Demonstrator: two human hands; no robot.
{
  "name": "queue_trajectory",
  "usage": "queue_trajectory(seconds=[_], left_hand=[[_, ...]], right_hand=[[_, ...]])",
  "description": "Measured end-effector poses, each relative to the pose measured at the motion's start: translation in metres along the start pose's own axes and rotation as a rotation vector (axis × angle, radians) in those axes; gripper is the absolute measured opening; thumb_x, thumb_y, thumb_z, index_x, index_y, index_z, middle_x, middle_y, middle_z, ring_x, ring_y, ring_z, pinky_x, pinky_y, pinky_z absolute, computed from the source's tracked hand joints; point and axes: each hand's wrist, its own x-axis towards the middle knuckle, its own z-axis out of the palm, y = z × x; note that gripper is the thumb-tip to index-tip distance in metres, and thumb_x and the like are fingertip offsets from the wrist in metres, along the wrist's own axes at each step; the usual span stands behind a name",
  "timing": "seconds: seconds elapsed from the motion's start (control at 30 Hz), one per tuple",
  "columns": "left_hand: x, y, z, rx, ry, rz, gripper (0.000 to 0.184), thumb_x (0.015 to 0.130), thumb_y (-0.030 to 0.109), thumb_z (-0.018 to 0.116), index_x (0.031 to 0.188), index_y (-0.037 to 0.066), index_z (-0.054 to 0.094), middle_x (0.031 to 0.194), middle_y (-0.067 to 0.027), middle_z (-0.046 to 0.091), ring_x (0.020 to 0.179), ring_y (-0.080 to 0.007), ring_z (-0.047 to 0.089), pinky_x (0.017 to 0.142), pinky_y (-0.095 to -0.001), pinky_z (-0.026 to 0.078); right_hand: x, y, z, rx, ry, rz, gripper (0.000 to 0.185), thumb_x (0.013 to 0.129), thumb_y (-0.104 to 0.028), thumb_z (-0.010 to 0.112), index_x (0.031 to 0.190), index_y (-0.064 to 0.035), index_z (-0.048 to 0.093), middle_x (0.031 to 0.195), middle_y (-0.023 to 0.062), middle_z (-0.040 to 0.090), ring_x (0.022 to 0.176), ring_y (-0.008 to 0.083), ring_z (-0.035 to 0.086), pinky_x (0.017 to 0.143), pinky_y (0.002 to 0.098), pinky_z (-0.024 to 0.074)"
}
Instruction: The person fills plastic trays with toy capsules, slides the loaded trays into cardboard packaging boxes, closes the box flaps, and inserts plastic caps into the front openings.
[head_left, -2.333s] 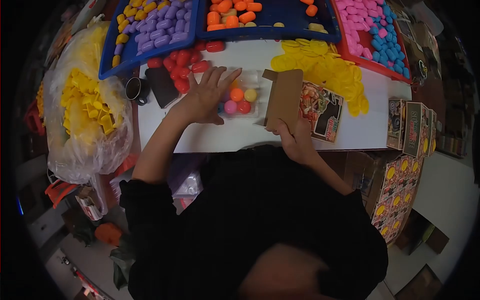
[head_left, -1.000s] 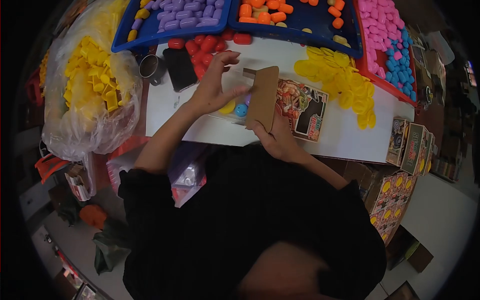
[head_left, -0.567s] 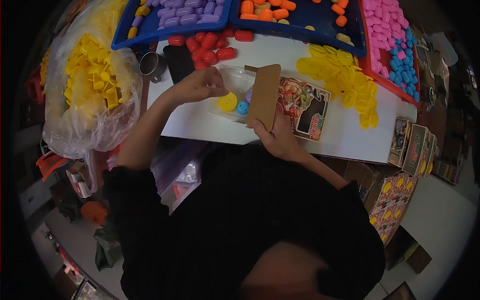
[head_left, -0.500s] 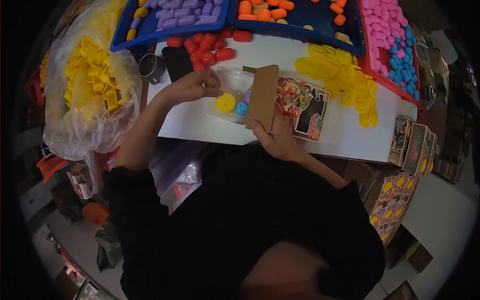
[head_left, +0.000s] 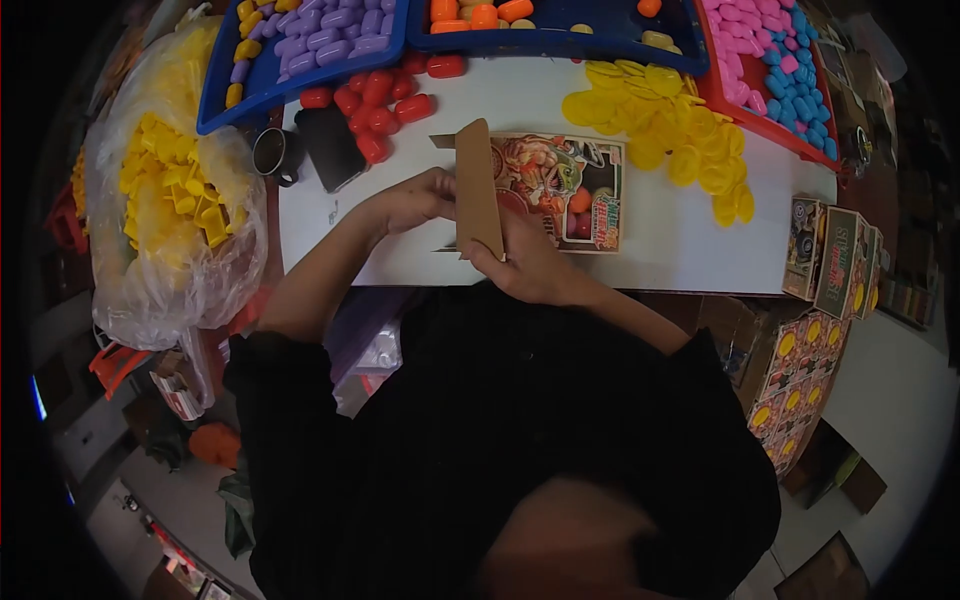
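Observation:
A printed cardboard box (head_left: 560,190) lies on the white table, its brown flap (head_left: 477,190) raised at the left end. Colored balls show through the box's window. My right hand (head_left: 525,262) grips the flap and near edge of the box, thumb on the cardboard. At the open left end is my left hand (head_left: 418,200), its fingers curled together and their tips partly behind the flap; whether they hold anything is hidden. The clear plastic tray is no longer visible outside the box.
Red capsules (head_left: 380,100), a black phone (head_left: 331,148) and a dark mug (head_left: 277,155) lie left; yellow discs (head_left: 690,140) right. Behind are blue trays (head_left: 300,75) and a red tray (head_left: 770,125) of capsules. A plastic bag (head_left: 180,200) of yellow pieces and stacked boxes (head_left: 835,262) flank the table.
The clear tray with the balls has gone from the left of the flap into the box, where balls now show in the window. My left hand has moved right, up to the flap.

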Motion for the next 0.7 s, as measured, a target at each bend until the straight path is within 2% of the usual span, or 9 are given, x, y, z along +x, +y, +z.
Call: queue_trajectory(seconds=[0.1, 0.17, 0.2, 0.3, 0.37, 0.43, 0.53, 0.6, 0.7], left_hand=[[0.002, 0.004, 0.001, -0.024, -0.068, -0.002, 0.03, 0.083, 0.016, 0.057, 0.107, -0.001, 0.06, 0.101, -0.0086, 0.065, 0.094, -0.0191, 0.06, 0.09, -0.0311, 0.044], [0.0, 0.026, 0.019, -0.952, -0.191, -0.061, 0.045, 0.09, 0.034, 0.045, 0.12, 0.001, 0.051, 0.114, -0.0136, 0.058, 0.101, -0.0243, 0.058, 0.093, -0.0378, 0.043], [0.006, 0.011, 0.014, -0.941, -0.117, -0.096, 0.057, 0.091, 0.046, 0.035, 0.128, 0.003, 0.043, 0.124, -0.0168, 0.051, 0.107, -0.0266, 0.054, 0.095, -0.0429, 0.041], [0.007, 0.016, 0.013, -0.884, 0.02, -0.261, 0.056, 0.091, 0.046, 0.035, 0.128, 0.004, 0.044, 0.124, -0.0168, 0.051, 0.109, -0.0256, 0.053, 0.096, -0.0417, 0.041], [0.0, 0.006, 0.004, -0.976, -0.08, -0.239, 0.05, 0.09, 0.037, 0.045, 0.128, 0.005, 0.044, 0.122, -0.0161, 0.052, 0.105, -0.0252, 0.055, 0.095, -0.0386, 0.042], [-0.017, -0.001, -0.002, 0.019, 0.345, 0.144, 0.041, 0.085, 0.022, 0.058, 0.122, 0.004, 0.05, 0.118, -0.0142, 0.054, 0.102, -0.0234, 0.056, 0.091, -0.0348, 0.043], [-0.038, 0.047, -0.015, 0.09, 0.464, 0.2, 0.035, 0.081, 0.012, 0.062, 0.113, 0.002, 0.055, 0.111, -0.0099, 0.057, 0.098, -0.0201, 0.056, 0.086, -0.0328, 0.045], [-0.061, 0.075, 0.016, 0.676, 0.928, 0.34, 0.029, 0.081, 0.014, 0.062, 0.107, 0.001, 0.058, 0.101, -0.0086, 0.059, 0.093, -0.0217, 0.057, 0.081, -0.0333, 0.046], [-0.054, 0.059, 0.064, 1.115, 0.561, 0.536, 0.043, 0.073, 0.013, 0.068, 0.114, 0.003, 0.055, 0.104, -0.0118, 0.055, 0.095, -0.0274, 0.054, 0.084, -0.0354, 0.043]], right_hand=[[-0.006, -0.012, -0.013, -0.196, -0.023, -0.081, 0.05, 0.075, -0.015, 0.066, 0.117, -0.0001, 0.044, 0.092, 0.0147, 0.052, 0.086, 0.0283, 0.054, 0.076, 0.037, 0.0454], [-0.015, -0.008, -0.029, -0.405, -0.003, -0.197, 0.055, 0.072, -0.015, 0.069, 0.12, -0.0012, 0.044, 0.099, 0.014, 0.05, 0.094, 0.028, 0.051, 0.08, 0.0367, 0.0444], [-0.019, 0.004, -0.039, -0.471, 0.015, -0.188, 0.058, 0.071, -0.015, 0.071, 0.121, -0.0033, 0.046, 0.105, 0.0128, 0.047, 0.099, 0.0272, 0.049, 0.083, 0.0349, 0.0436], [-0.025, 0.007, -0.046, -0.505, 0.019, -0.111, 0.061, 0.067, -0.013, 0.075, 0.122, -0.0065, 0.048, 0.111, 0.0108, 0.046, 0.103, 0.0267, 0.048, 0.086, 0.0338, 0.0432], [-0.021, 0.007, -0.05, -0.442, -0.002, -0.098, 0.055, 0.069, -0.012, 0.074, 0.119, -0.0057, 0.051, 0.109, 0.0105, 0.047, 0.1, 0.0267, 0.05, 0.085, 0.0328, 0.0435], [-0.019, 0.009, -0.055, -0.373, -0.01, -0.086, 0.048, 0.07, -0.011, 0.072, 0.114, -0.0048, 0.053, 0.106, 0.0099, 0.049, 0.098, 0.026, 0.051, 0.084, 0.0324, 0.0439], [-0.016, 0.015, -0.054, -0.393, 0.001, -0.159, 0.033, 0.073, -0.009, 0.07, 0.103, -0.0033, 0.057, 0.1, 0.0088, 0.051, 0.093, 0.0235, 0.053, 0.079, 0.0313, 0.0454], [-0.013, 0.019, -0.047, -0.49, 0.028, -0.251, 0.025, 0.074, -0.008, 0.069, 0.097, -0.0026, 0.059, 0.097, 0.0081, 0.052, 0.091, 0.0217, 0.054, 0.075, 0.0307, 0.0465], [-0.01, 0.015, -0.048, -0.646, 0.134, -0.338, 0.017, 0.075, -0.009, 0.067, 0.088, -0.0031, 0.057, 0.089, 0.009, 0.052, 0.085, 0.0238, 0.054, 0.071, 0.0331, 0.0448]])
